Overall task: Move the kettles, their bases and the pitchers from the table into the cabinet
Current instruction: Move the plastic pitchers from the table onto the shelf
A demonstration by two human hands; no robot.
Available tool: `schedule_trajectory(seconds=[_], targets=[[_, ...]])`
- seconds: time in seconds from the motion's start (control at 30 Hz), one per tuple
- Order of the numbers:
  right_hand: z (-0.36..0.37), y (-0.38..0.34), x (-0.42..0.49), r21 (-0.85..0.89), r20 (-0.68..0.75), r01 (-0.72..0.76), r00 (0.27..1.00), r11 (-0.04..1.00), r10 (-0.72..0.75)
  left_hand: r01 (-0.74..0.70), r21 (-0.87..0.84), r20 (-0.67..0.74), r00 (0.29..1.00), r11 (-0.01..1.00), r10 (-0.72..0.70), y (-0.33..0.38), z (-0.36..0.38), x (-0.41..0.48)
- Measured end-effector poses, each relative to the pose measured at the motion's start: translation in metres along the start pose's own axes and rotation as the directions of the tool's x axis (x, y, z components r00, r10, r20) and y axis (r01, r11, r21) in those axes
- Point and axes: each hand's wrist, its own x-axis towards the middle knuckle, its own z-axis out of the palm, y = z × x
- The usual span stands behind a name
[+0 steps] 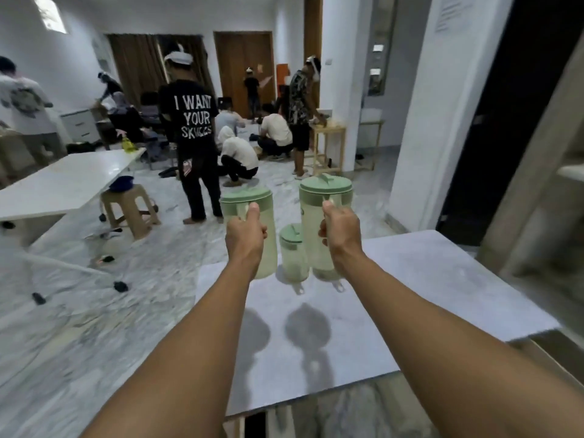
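Observation:
Two tall pale-green pitchers with green lids are held up above the white table [426,279]. My left hand [245,237] grips the handle of the left pitcher [249,200], thumb on top. My right hand [341,227] grips the handle of the taller right pitcher [322,197]. Between them a smaller green-lidded pitcher [293,252] stands on the table's far part. Shadows of the lifted pitchers fall on the tabletop below. No kettle or base is in view.
Part of a pale cabinet [537,200] with a shelf stands at the right edge. A person in a black shirt [192,128] stands just beyond the table, with several more people behind. A long white table [63,181] and a beige stool [129,207] are at left.

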Motion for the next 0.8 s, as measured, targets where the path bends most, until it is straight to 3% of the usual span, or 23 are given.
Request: schedule_trajectory(seconds=[0.23,0.37,0.53,0.67,0.8], targets=[[-0.172,-0.066,-0.052,-0.058,-0.358,0.134,0.922,0.989,-0.145,-0.089,-0.099,0.282,0.953,0.991,0.113,0.07,0.101,-0.129],[-0.284,-0.096,-0.084,-0.147,-0.585,0.188,0.775,0.971,-0.239,-0.108,-0.176,0.485,0.856,0.978,0.182,0.102,0.176,-0.227],[-0.429,-0.126,-0.138,-0.219,-0.799,0.195,0.527,0.956,-0.29,-0.092,-0.284,0.691,0.67,0.954,0.27,0.137,0.265,-0.367],[-0.543,-0.148,-0.182,-0.301,-0.869,0.193,0.348,0.934,-0.352,-0.04,-0.329,0.797,0.524,0.943,0.3,0.154,0.334,-0.48],[-0.643,-0.164,-0.219,-0.36,-0.876,0.193,0.266,0.913,-0.402,-0.006,-0.353,0.849,0.417,0.936,0.323,0.163,0.389,-0.577]])
